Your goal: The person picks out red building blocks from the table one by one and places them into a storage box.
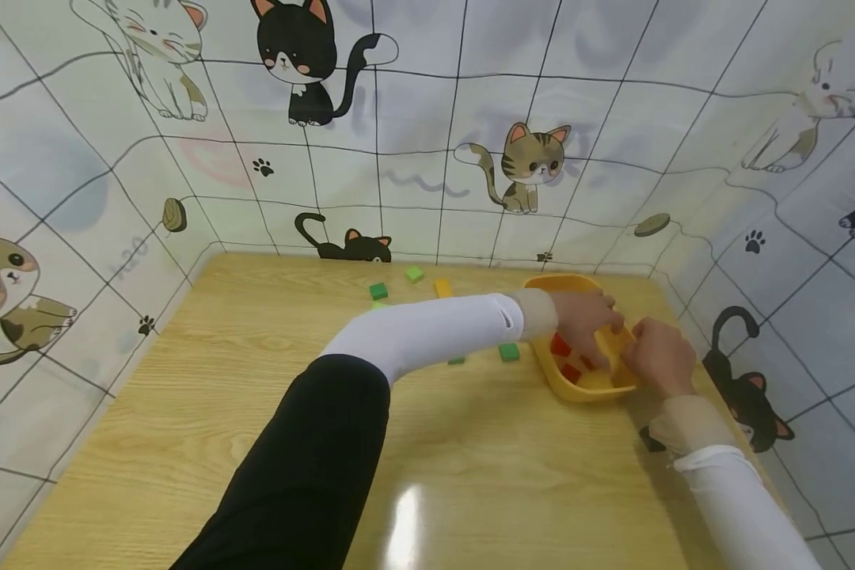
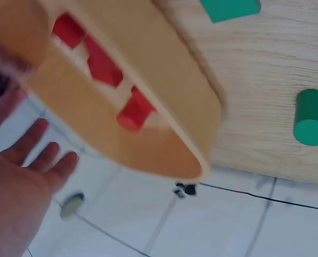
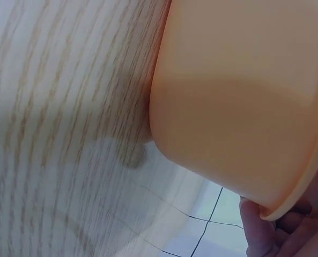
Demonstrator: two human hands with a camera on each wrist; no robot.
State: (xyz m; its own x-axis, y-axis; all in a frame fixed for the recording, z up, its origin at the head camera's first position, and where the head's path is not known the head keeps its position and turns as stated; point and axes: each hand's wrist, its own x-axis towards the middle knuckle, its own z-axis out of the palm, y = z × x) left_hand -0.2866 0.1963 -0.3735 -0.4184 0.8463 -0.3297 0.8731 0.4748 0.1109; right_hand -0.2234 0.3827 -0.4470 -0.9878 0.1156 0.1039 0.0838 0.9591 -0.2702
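Observation:
A yellow plastic bin (image 1: 575, 391) stands at the right side of the wooden table, with several red blocks (image 1: 560, 345) inside. The left wrist view shows these red pieces (image 2: 105, 69) close up, one of them a cylinder. My left hand (image 1: 586, 323) reaches across over the bin, its fingers (image 2: 43, 160) spread loosely by the rim, no block in them. From the right, my right hand (image 1: 661, 358) pinches the bin's rim, the thumb (image 3: 257, 227) outside and the other fingers curled at the lip. Part of the bin's inside is hidden by the left hand.
Left of the bin lie green blocks (image 1: 509, 352), a light green block (image 1: 414, 274) and a yellow block (image 1: 442, 288); my left sleeve (image 1: 427, 328) crosses in front of others. A dark object (image 1: 651, 439) lies near the right sleeve. Cat-patterned sheets (image 1: 413, 158) wall the table.

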